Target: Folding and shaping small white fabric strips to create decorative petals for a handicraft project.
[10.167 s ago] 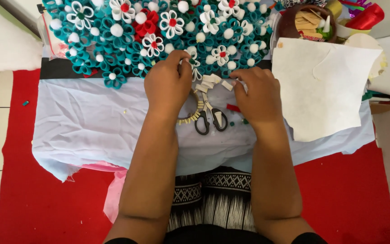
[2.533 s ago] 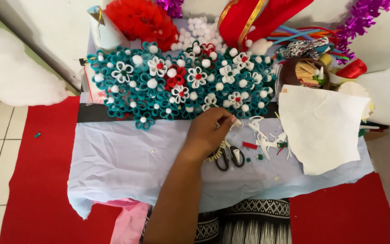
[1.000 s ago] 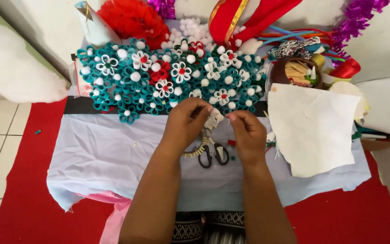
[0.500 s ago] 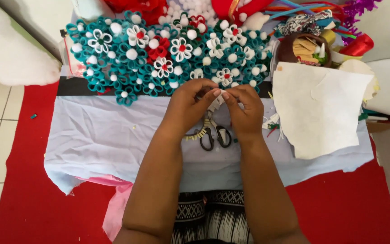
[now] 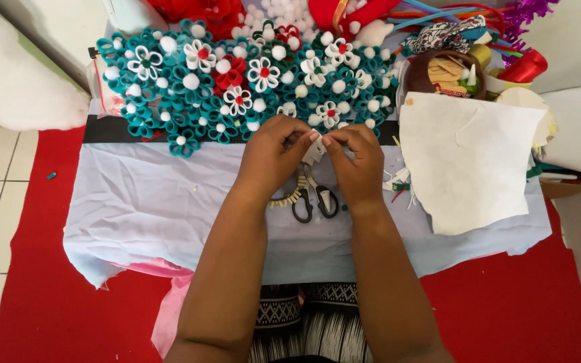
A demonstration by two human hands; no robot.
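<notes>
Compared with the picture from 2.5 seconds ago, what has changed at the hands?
The right hand has come in, and both it and the left hand now pinch a small white piece together. The scissors, white sheet and teal flower arrangement stay in place.

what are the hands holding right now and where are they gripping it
Both the left hand and the right hand pinch a small white strip between their fingertips, one on each side edge.
</notes>
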